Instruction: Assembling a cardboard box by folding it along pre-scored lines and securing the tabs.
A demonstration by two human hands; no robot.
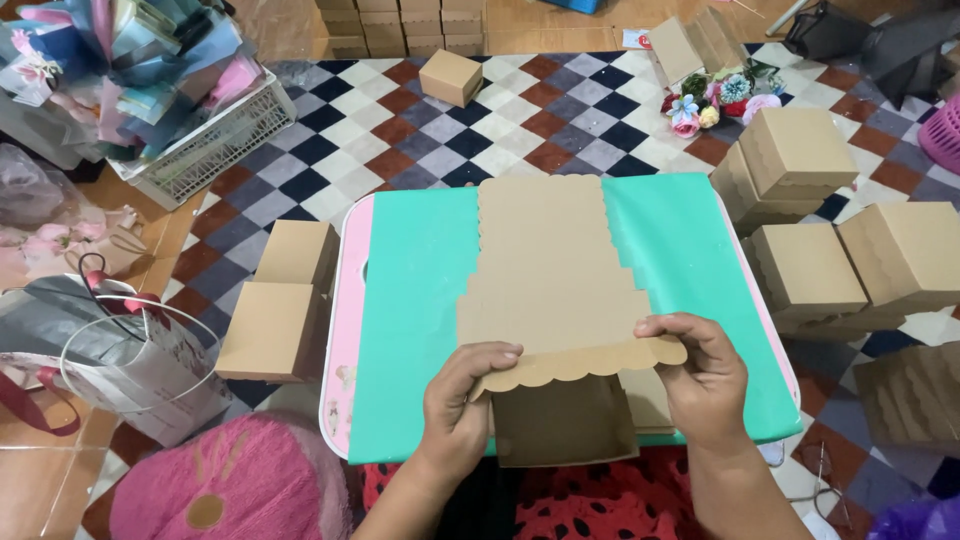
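Observation:
A flat brown cardboard box blank [548, 270] with scalloped edges lies on a small teal table [420, 300]. Its near scalloped flap is lifted off the table. My left hand [462, 400] pinches the flap's left end and my right hand [700, 380] pinches its right end. Beneath the flap, at the table's near edge, a partly folded brown box part [565, 420] stands between my hands.
Folded brown boxes sit left [280, 300] and right [850, 250] of the table, and one [451, 76] lies on the checkered floor beyond. A white basket [200, 140] of ribbons is at the far left, artificial flowers [715, 100] behind, a paper bag [130, 360] and pink cushion [220, 485] nearby.

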